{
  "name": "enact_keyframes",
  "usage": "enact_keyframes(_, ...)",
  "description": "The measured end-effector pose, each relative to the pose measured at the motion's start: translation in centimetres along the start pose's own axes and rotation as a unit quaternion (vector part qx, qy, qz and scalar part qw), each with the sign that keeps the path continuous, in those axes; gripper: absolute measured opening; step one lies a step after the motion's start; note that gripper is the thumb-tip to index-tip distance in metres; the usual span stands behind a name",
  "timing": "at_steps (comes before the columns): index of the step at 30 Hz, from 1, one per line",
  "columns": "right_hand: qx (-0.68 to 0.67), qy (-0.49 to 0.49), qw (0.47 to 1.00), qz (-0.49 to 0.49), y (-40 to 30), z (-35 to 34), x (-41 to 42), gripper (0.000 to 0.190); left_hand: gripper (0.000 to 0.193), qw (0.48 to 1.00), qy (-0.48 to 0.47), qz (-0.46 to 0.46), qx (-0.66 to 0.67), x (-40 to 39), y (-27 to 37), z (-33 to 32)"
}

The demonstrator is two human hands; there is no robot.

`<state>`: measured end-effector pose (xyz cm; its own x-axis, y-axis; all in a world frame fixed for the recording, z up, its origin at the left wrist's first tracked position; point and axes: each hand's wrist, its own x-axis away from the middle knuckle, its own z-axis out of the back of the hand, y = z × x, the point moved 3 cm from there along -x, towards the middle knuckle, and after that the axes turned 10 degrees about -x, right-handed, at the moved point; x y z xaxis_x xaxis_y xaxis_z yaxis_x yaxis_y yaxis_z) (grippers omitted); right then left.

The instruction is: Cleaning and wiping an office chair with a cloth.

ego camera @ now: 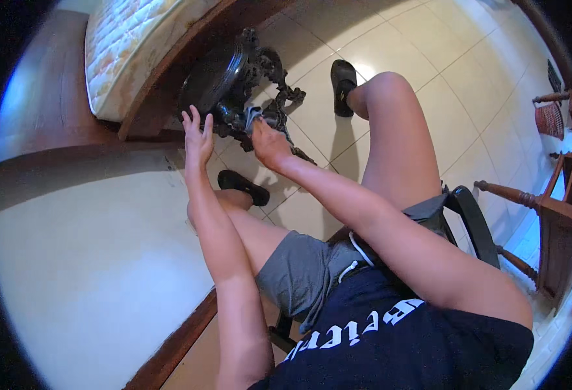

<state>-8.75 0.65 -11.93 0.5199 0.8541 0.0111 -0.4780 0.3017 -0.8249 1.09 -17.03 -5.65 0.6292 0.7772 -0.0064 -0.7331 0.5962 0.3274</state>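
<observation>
A dark, glossy carved wooden stand [217,73], possibly a small table, is before me, with a smooth rounded top and ornate openwork legs. My right hand [271,145] grips a crumpled grey cloth [253,115], which lies against the carved part below the top. Beside the near edge of the top, my left hand [198,139] is raised with its fingers spread and nothing in it. Whether its fingertips touch the wood, I cannot tell.
At the upper left a quilted mattress [125,58] lies on a wooden bed frame [169,73]. A white surface [91,253] spans the lower left. To the right are a chair armrest [473,226], turned-wood furniture [554,209] and a red basket [549,120]. Tiles cover the floor [408,53].
</observation>
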Motion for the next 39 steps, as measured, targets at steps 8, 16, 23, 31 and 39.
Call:
enact_keyframes(8,0.127,0.187,0.946,0.232,0.1,1.3,3.6,0.043,0.075,1.000,0.014,-0.003,0.004,0.9,0.0,-0.1)
enact_keyframes(16,-0.036,0.043,0.998,-0.025,-1.3,-0.9,-0.1,0.050,0.077,1.000,0.020,-0.011,0.000,0.7,-0.3,-0.5)
enact_keyframes(23,-0.130,0.232,0.960,0.086,5.6,-6.2,5.3,0.058,0.077,1.000,0.002,-0.026,-0.012,0.2,-0.6,0.0)
enact_keyframes(31,0.014,0.086,0.987,-0.131,14.6,-11.7,9.1,0.063,0.079,1.000,-0.008,-0.013,0.012,0.6,0.8,-0.4)
enact_keyframes(39,-0.192,0.224,0.955,-0.012,10.8,-9.8,7.9,0.073,0.080,1.000,-0.028,0.010,0.005,1.5,0.3,0.9)
